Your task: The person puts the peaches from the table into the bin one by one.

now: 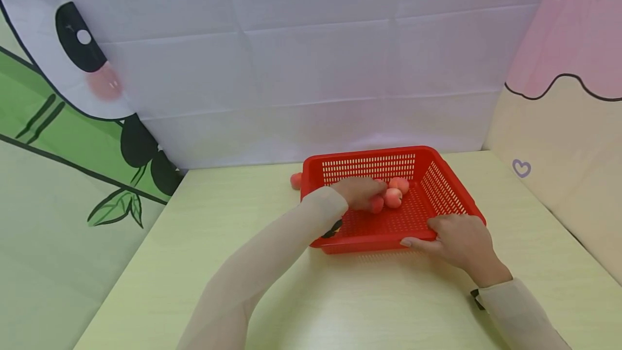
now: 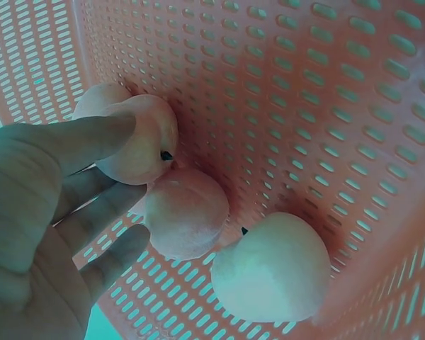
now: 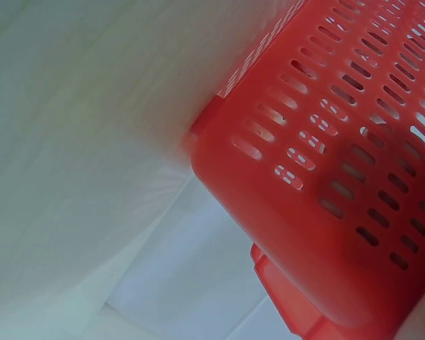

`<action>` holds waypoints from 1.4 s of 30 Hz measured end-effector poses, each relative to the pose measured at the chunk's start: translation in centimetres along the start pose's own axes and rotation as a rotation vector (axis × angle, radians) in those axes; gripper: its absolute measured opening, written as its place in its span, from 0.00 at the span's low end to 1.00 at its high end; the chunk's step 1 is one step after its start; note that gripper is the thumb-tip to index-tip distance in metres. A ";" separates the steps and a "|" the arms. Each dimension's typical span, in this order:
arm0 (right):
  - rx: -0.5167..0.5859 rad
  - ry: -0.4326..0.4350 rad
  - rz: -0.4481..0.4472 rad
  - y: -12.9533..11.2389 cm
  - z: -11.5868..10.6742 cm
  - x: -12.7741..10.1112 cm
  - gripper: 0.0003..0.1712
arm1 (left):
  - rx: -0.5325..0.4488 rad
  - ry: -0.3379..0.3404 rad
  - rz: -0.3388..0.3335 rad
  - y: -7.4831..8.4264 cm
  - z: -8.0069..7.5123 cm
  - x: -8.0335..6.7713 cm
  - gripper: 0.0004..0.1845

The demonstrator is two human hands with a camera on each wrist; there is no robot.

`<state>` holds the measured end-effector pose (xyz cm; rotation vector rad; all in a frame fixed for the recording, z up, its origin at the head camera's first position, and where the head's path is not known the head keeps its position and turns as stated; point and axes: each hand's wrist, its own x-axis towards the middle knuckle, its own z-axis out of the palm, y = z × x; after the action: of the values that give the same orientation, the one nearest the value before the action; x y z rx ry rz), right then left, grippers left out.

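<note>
A red plastic basket (image 1: pixel 369 243) with slotted walls stands on the table, tilted in neither direction that I can make out. My left hand (image 1: pixel 358 192) reaches inside it and pinches a peach (image 2: pixel 145 145) between thumb and fingers, as the left wrist view shows. More peaches (image 2: pixel 188 216) lie close by on the basket floor, one (image 2: pixel 273 269) nearer the camera. My right hand (image 1: pixel 459 239) grips the basket's near right rim, thumb on the front edge. Only a sliver of that hand shows in the right wrist view, beside the basket wall (image 3: pixel 269 205).
Outside the basket, by its far left side, sits another peach (image 1: pixel 296 180), partly hidden by the rim. The pale wooden table (image 1: pixel 233 209) meets a printed cloth backdrop (image 1: pixel 311 69) behind and at both sides.
</note>
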<state>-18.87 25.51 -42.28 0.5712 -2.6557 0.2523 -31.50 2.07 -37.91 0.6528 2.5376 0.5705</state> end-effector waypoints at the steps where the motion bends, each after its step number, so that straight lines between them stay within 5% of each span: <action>1: 0.000 0.000 0.000 0.0 0.0 0.0 0.42 | 0.030 -0.004 0.014 0.0 0.0 0.1 0.10; 8: -0.003 -0.013 0.012 -0.1 -0.2 0.1 0.42 | 0.259 -0.001 0.125 0.2 -0.2 0.6 0.15; 20: -0.009 -0.013 0.012 0.0 -0.2 0.0 0.41 | 0.234 0.060 0.186 0.3 -1.5 -0.2 0.19; 26: -0.002 -0.011 0.014 -0.1 -0.1 0.0 0.41 | 0.380 0.138 0.208 0.8 -3.8 -2.2 0.32; 31: -0.003 -0.021 0.015 -0.1 -0.1 0.1 0.41 | 0.450 0.321 0.290 0.9 -7.5 -4.9 0.30; 36: -0.007 -0.027 0.020 -0.1 -0.2 0.0 0.41 | 0.406 0.584 0.279 0.0 -11.2 -8.7 0.26; 42: -0.013 -0.028 0.021 -0.1 -0.2 0.0 0.41 | 0.249 0.833 0.256 -2.4 -12.5 -13.0 0.26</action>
<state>-18.77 25.46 -42.12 0.5465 -2.6898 0.2342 -28.57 -10.22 -24.81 0.9972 3.3653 0.7312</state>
